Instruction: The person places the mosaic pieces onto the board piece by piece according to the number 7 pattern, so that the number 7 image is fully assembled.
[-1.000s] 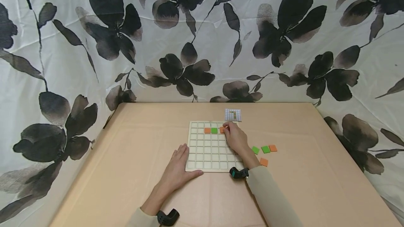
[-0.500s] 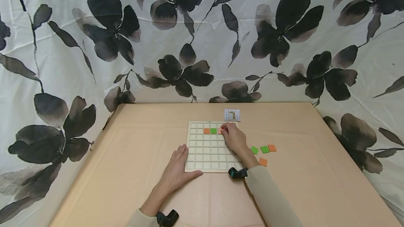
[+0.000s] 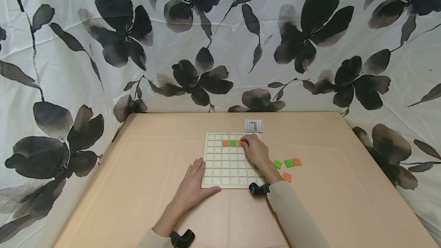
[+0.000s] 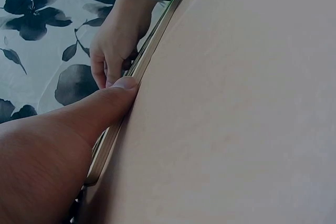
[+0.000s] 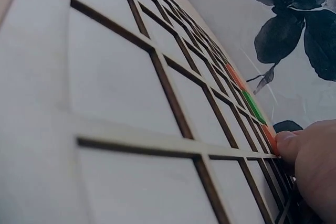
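Observation:
A pale square grid board (image 3: pixel 225 169) lies on the table, marked off into small cells. In its second row from the far edge sit an orange tile (image 3: pixel 225 143) and a green tile (image 3: pixel 232 143), side by side. Just right of them my right hand (image 3: pixel 255 151) holds another orange tile (image 3: pixel 239 143) with its fingertips, partly covering it. The right wrist view shows this orange tile (image 5: pixel 269 139) down at the grid, against the green one. My left hand (image 3: pixel 193 181) rests along the board's left edge, fingers straight, its thumb on the near edge.
To the board's right lie loose tiles: a green one (image 3: pixel 278 164), another green (image 3: pixel 289 163) touching an orange one (image 3: pixel 297 162), and an orange one (image 3: pixel 287 177) nearer. A small printed grid card (image 3: pixel 253 125) lies behind the board. Floral cloth (image 3: pixel 193 41) hangs beyond the table.
The right hand's fingertips have shifted very slightly left with the orange tile, within the same area of the board. The left hand stays in place.

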`<action>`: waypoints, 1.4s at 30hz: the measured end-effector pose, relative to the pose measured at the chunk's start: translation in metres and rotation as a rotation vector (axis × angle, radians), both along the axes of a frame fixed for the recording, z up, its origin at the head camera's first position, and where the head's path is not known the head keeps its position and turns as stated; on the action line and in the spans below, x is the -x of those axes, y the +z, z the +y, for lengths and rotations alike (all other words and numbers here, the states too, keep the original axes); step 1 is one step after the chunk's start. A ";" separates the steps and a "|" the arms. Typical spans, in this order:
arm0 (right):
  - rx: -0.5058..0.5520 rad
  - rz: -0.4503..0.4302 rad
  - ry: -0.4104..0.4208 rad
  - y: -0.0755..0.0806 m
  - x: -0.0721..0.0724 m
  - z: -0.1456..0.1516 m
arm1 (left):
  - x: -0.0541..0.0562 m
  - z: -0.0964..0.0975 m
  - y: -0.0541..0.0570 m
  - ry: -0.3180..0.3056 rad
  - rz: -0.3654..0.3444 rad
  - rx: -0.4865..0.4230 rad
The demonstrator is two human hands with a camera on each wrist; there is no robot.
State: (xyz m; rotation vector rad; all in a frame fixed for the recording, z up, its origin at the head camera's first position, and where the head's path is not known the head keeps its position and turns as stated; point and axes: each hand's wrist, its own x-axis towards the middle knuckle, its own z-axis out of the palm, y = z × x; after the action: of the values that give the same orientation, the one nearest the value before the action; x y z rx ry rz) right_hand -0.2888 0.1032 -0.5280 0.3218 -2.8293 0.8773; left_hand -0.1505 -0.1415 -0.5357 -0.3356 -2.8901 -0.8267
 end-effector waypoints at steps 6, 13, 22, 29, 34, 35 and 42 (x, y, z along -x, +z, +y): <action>0.001 0.007 0.011 0.001 0.000 -0.001 | 0.000 -0.001 -0.001 0.000 0.006 -0.003; 0.001 0.014 0.002 0.000 -0.002 -0.004 | -0.001 -0.002 -0.002 0.002 -0.001 -0.004; 0.005 -0.008 0.029 0.000 -0.006 -0.002 | -0.001 -0.002 -0.002 0.003 -0.009 -0.001; 0.025 -0.048 0.066 0.003 -0.010 0.001 | -0.001 -0.001 -0.002 0.000 -0.014 -0.005; 0.049 -0.071 0.080 0.008 -0.016 0.002 | 0.000 -0.002 -0.002 0.000 -0.006 -0.003; 0.051 -0.074 0.082 0.009 -0.017 0.002 | 0.000 -0.002 -0.002 0.000 -0.006 -0.003; 0.027 -0.061 0.095 0.012 -0.023 0.005 | -0.001 -0.002 -0.002 -0.002 -0.006 -0.001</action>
State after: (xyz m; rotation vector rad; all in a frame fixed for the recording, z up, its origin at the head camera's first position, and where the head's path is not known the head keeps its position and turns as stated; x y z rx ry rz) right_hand -0.2661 0.1079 -0.5162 0.4368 -2.8762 0.9584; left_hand -0.1496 -0.1433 -0.5373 -0.3360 -2.8954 -0.8311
